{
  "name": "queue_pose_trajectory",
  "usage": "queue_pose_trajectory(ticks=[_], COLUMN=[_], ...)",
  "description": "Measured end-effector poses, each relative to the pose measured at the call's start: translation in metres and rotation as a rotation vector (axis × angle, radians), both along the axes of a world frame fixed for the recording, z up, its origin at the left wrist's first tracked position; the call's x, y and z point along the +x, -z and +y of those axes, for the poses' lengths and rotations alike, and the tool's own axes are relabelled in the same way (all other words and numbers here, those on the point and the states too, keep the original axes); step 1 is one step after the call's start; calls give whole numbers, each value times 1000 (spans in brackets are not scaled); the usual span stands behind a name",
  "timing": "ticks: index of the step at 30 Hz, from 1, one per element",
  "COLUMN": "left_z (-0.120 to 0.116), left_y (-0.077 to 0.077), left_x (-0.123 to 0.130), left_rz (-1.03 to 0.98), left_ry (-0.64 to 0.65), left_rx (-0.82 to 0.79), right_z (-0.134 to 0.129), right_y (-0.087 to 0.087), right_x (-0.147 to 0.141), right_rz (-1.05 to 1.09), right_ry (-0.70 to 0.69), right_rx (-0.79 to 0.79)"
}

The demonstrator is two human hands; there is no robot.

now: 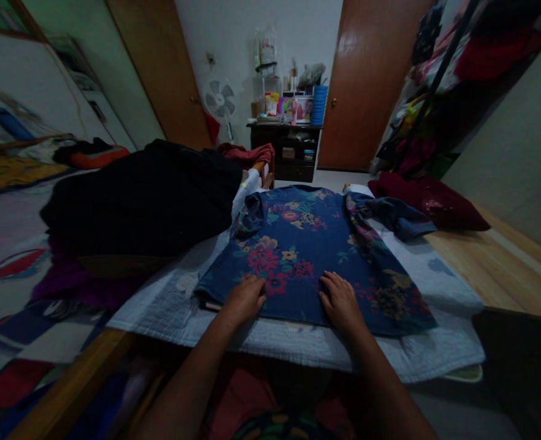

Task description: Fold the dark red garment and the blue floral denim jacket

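Note:
A dark blue shirt with a floral print (pixel 293 244) lies spread out, its hem toward me and its collar at the far end. One sleeve is bunched at the left, while the other stretches out to the right. My left hand (pixel 246 297) rests on the fabric near the hem, left of the middle, with its fingers slightly bent over the cloth. Right of the middle, my right hand (pixel 340 299) touches the shirt with its fingers apart. Neither hand appears to grasp the fabric. Beneath the shirt is a light blue quilted cloth (pixel 453 324) covering the work surface.
A heap of black clothing (pixel 146 195) lies to the left, over purple cloth (pixel 77 281). To the right, a maroon garment (pixel 435 205) sits on a wooden surface (pixel 504 263). Farther back stand a fan (pixel 219 98) and a dark cabinet (pixel 283 171). Clothes hang at the upper right.

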State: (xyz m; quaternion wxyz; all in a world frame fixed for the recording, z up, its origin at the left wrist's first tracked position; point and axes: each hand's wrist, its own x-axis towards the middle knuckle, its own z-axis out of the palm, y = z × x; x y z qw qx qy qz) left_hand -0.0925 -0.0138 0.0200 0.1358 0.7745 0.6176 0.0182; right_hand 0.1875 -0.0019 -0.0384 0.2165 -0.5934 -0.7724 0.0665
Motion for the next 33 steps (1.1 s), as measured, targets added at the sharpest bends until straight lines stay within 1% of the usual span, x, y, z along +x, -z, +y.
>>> queue_pose_trajectory(ticks=[2, 4, 9, 12, 16, 19, 24, 30, 33], left_z=[2, 2, -4, -10, -17, -20, -22, -24, -24], left_y=[6, 14, 27, 31, 35, 38, 41, 34, 31], left_x=[6, 9, 7, 3, 0, -4, -13, -19, -19], left_rz=[-22, -43, -70, -42, 12, 14, -56, -165, -187], left_ry=[10, -11, -65, -101, -112, -118, -98, -65, -58], left_rx=[115, 174, 227, 241, 277, 265, 202, 122, 108], right_z=[0, 0, 0, 0, 0, 0, 0, -1, -1], right_y=[0, 0, 0, 1, 1, 1, 2, 0, -1], right_x=[0, 0, 1, 1, 1, 0, 0, 0, 0], right_rz=[2, 1, 5, 13, 18, 16, 12, 20, 14], right_ry=[-1, -5, -6, -10, -9, -1, 2, -5, -3], right_rx=[4, 1, -5, 2, 12, 6, 8, 17, 4])
